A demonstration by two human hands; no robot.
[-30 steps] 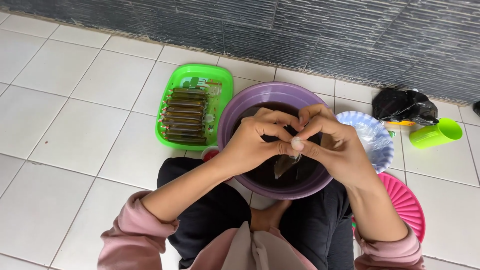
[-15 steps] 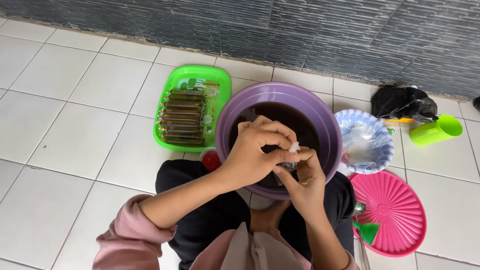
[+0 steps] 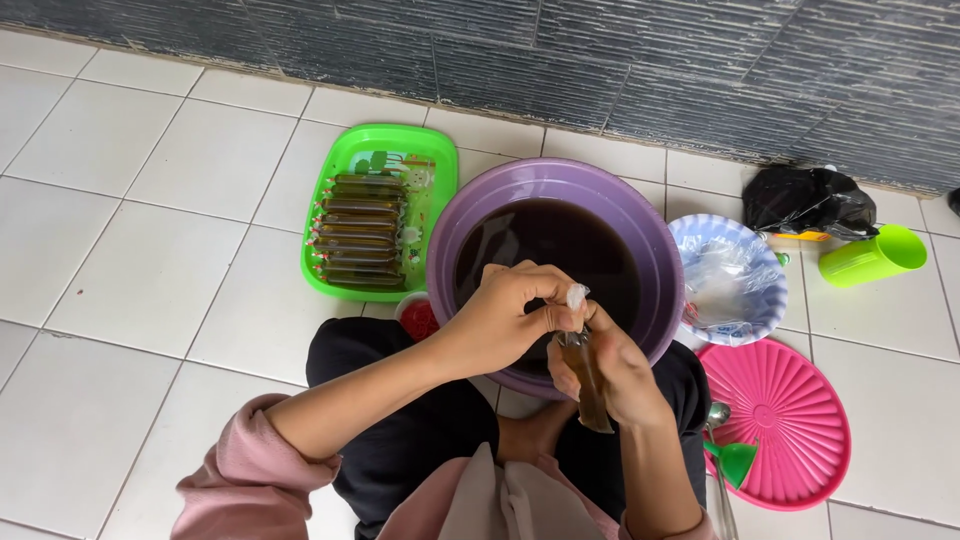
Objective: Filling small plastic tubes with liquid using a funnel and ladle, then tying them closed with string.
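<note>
Both hands meet over the near rim of the purple basin (image 3: 660, 270). The left hand (image 3: 505, 320) pinches shut the clear twisted top of a narrow plastic pouch (image 3: 588, 375) of brown liquid; the right hand (image 3: 620, 370) wraps closed around the pouch's body. The basin holds dark liquid. At ten o'clock, a green tray (image 3: 435, 165) carries filled pouches in a row. At three o'clock sits a patterned bowl (image 3: 765, 310); at four o'clock, a pink lid (image 3: 790, 425) with a green funnel (image 3: 738, 462).

Floor layout around the basin
Tray (image 3: 437, 160) lies left of basin (image 3: 460, 215); bowl (image 3: 765, 315), cup (image 3: 872, 257) right; lid (image 3: 800, 440) near right.
</note>
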